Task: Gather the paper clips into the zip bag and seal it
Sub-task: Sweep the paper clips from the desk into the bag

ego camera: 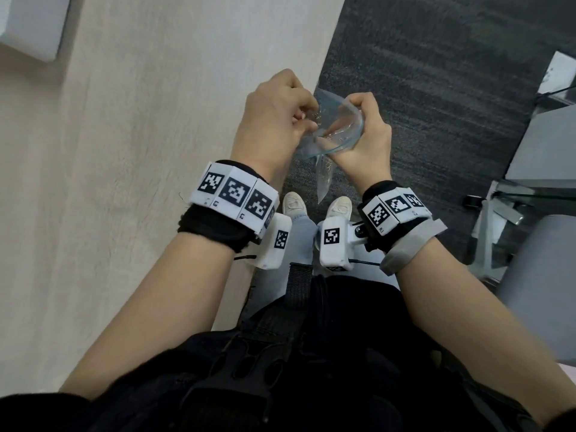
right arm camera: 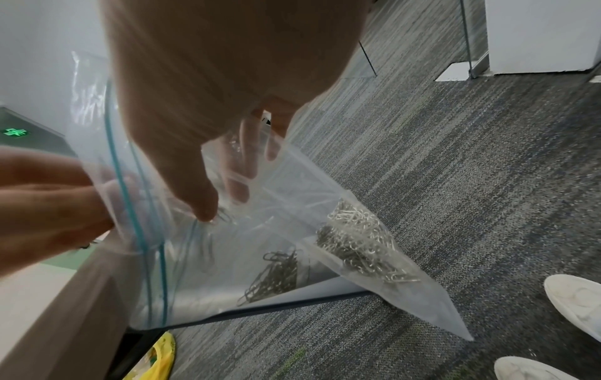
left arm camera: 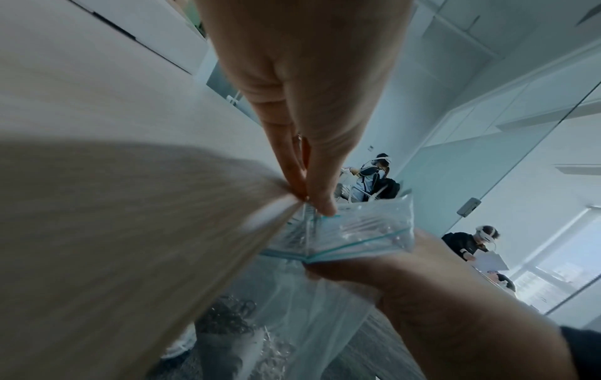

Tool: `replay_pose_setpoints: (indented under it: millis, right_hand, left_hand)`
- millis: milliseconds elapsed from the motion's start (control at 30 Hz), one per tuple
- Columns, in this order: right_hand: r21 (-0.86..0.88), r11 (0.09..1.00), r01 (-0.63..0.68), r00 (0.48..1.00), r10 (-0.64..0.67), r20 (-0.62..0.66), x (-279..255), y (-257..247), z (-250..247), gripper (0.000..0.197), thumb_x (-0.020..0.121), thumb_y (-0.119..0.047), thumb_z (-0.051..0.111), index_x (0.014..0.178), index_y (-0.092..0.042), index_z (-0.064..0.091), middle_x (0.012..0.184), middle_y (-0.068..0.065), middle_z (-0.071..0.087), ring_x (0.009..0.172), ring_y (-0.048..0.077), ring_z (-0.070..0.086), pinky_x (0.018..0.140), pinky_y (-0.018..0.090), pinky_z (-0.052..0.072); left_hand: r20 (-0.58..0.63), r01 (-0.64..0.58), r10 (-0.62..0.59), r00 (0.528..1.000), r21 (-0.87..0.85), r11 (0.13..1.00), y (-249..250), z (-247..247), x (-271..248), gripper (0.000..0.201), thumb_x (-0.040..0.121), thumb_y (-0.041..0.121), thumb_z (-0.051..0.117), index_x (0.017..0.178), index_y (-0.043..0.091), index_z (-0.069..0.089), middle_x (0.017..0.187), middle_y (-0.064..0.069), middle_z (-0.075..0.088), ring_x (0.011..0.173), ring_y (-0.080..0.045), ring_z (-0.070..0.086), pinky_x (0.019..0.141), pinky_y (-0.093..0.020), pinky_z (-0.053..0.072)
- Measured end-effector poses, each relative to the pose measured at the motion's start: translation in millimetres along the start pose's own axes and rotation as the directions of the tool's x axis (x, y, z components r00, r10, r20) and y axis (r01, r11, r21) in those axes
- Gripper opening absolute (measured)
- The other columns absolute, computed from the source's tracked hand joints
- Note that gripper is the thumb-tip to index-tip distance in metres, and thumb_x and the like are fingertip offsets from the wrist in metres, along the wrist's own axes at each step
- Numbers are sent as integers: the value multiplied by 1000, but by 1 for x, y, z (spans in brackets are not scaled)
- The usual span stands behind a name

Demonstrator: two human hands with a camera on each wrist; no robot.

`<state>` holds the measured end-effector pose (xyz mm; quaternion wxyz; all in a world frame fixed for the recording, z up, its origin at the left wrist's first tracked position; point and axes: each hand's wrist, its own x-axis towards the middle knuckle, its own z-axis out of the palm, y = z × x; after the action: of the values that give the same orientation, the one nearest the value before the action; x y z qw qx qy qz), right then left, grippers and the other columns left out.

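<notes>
Zip bag [ego camera: 335, 132] held mouth-up just past the table [ego camera: 156, 151] edge, over grey carpet [ego camera: 436, 104]. Right hand [ego camera: 363, 135] grips its rim; left hand [ego camera: 274, 116] pinches paper clips [right arm camera: 357, 244] at the opening. Shoes [ego camera: 339, 205] stand below; a chair [ego camera: 536, 275] lies right.

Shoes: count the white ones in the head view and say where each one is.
2. The left shoe stands on the carpet by the table edge; the right shoe is beside it, under the hanging bag. The wrist cameras partly cover both.
</notes>
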<state>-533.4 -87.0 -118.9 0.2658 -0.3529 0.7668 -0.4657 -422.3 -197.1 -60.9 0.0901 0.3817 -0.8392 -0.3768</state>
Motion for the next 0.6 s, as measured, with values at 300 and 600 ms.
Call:
replay_pose_setpoints:
  millis: [300, 600]
  right_hand:
    - [6, 1000, -1, 1000, 1, -12, -3, -3, -3, 46, 68, -30, 82, 92, -34, 43, 77, -13, 62, 68, 8, 62, 68, 30, 52]
    - [11, 999, -35, 999, 36, -25, -9, 1, -20, 47, 64, -41, 75, 95, -23, 46, 76, -15, 59, 64, -6, 57, 64, 9, 44]
  left_hand:
    - [-54, 54, -70, 996, -249, 967, -6, -14, 3, 23, 79, -2, 62, 95, 10, 71, 92, -1, 67, 72, -6, 62, 65, -12, 50]
    - [-25, 134, -145, 989, -252, 958, -3, -13, 5, 22, 78, 0, 62, 93, 13, 72, 88, -3, 69, 70, -10, 62, 75, -31, 58]
